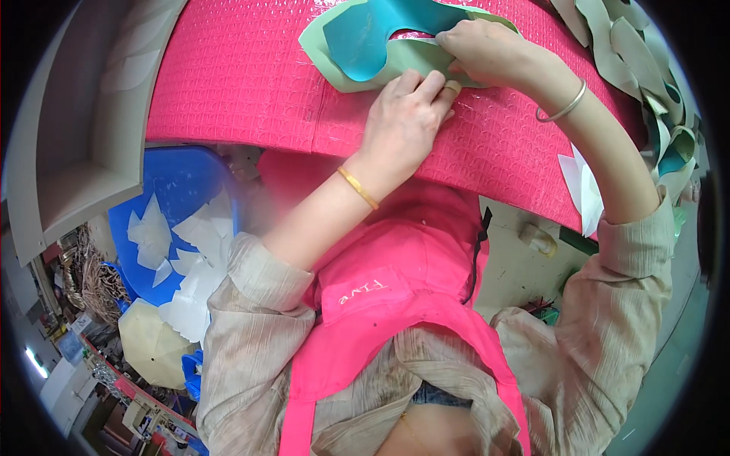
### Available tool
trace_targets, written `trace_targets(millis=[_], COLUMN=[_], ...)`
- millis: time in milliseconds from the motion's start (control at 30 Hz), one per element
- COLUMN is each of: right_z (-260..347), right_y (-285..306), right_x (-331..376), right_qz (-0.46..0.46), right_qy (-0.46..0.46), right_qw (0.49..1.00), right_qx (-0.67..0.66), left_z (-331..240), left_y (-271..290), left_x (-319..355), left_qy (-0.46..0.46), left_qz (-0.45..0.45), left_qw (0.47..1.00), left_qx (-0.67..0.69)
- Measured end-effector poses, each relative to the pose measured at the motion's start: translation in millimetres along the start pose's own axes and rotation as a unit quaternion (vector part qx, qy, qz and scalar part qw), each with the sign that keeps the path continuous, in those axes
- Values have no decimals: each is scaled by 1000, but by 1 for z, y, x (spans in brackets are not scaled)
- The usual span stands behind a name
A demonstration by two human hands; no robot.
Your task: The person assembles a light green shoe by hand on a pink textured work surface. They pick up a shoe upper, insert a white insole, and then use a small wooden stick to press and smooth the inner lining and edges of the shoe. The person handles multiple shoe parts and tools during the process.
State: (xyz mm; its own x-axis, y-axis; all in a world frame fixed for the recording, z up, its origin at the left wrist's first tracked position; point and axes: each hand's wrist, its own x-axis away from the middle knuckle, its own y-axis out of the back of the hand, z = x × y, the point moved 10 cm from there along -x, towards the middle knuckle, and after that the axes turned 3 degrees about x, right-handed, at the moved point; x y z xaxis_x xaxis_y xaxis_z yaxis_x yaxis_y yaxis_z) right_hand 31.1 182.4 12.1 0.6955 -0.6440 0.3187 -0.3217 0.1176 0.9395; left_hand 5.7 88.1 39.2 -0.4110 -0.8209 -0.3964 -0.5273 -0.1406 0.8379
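On the pink table cover [243,91] lies a curved, pale green sheet piece [414,61], apparently leather or fabric, with a teal layer [353,42] showing on its far and left part. My left hand [407,118] has its fingers bent and closed at the near edge of this piece. My right hand [487,53] is closed in a pinch at the rim of the inner cutout, right of the left hand. What lies between its fingertips is too hidden to see well. Both hands touch the same piece.
Several overlapping grey-green cut pieces [616,49] are heaped at the far right. White paper [584,186] hangs by the table's right edge. Left of me, a blue bin [171,163] holds white paper scraps, next to a grey box-like frame [87,129].
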Motion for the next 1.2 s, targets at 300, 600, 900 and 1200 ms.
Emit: trace_targets(millis=[300, 600, 900, 1200], right_z=[-6, -7, -13, -93], right_y=[-4, -7, -2, 26], right_x=[3, 13, 31, 39], right_qz=[37, -11, -73, 1], right_qy=[72, 83, 97, -188], right_qw=[996, 995, 984, 961], right_qx=[-26, 56, 133, -205], left_z=[-9, -19, -30, -55], left_y=[-10, -20, -33, -44], left_x=[-12, -21, -31, -49], left_qy=[-5, -40, -12, -71], left_qz=[-20, -84, -100, -64], left_qw=[1000, 995, 995, 985], left_qx=[23, 28, 14, -142])
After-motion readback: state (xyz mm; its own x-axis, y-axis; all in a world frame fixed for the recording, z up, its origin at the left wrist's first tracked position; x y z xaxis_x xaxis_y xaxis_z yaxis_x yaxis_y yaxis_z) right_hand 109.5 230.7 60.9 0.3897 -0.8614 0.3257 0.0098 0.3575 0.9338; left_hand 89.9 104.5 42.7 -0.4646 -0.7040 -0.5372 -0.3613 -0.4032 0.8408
